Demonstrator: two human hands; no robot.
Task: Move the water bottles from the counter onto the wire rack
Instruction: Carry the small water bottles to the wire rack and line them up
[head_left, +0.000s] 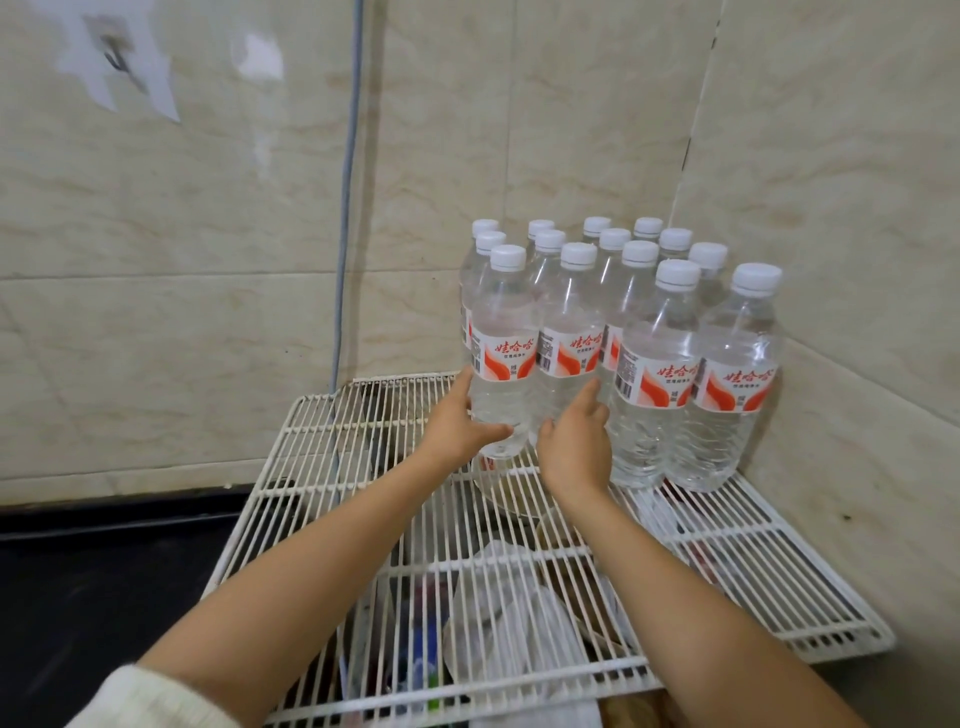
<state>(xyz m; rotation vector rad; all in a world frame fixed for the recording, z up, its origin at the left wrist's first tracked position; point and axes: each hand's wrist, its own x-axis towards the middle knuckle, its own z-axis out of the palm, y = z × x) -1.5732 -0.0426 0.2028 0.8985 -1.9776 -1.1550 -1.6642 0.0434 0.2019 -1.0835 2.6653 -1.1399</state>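
At the wire rack's (311, 467) one o'clock, my left hand (460, 421) wraps the front-left bottle (504, 358) and my right hand (576, 447) clasps its neighbour (569, 353). A nudge on the uneven bars could topple them.

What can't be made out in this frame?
All head view:
- Back bottles: only caps show; the front rows hide their bodies.
- Right hand: its own back hides the fingers, so its grip is unclear.
- Clutter under the rack: wires cross it, too blurred to identify.
- Wall marks: blurred.
- Sleeve: cut off by the bottom edge.
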